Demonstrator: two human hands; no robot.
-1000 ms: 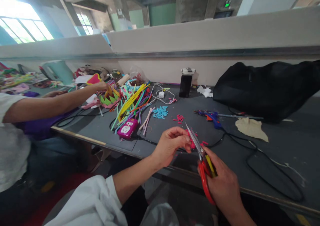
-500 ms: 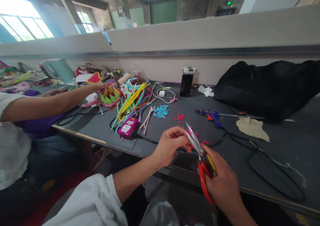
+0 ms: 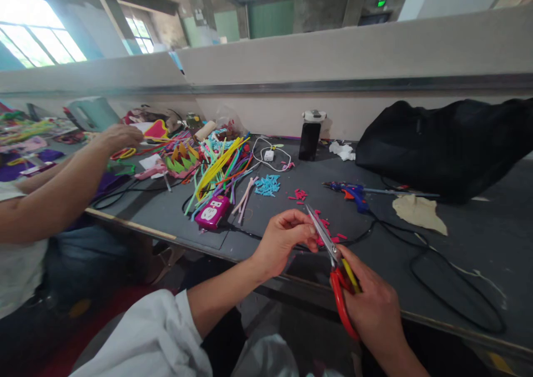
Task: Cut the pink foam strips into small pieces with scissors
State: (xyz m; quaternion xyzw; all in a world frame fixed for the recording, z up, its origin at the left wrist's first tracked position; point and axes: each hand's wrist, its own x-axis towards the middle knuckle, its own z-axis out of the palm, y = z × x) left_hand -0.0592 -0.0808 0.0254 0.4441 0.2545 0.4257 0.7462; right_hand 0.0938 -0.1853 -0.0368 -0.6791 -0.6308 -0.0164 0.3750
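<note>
Right of centre, low in the frame, the grip of the right hand (image 3: 372, 296) was wrapped round the scissors (image 3: 334, 251), blades slanting up-left beside the left hand (image 3: 287, 241), its fingertips pressed together, on what I couldn't tell!

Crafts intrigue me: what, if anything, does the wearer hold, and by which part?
Right hand: red-and-yellow-handled metal scissors, by the handles. Left hand: cannot tell.
</note>
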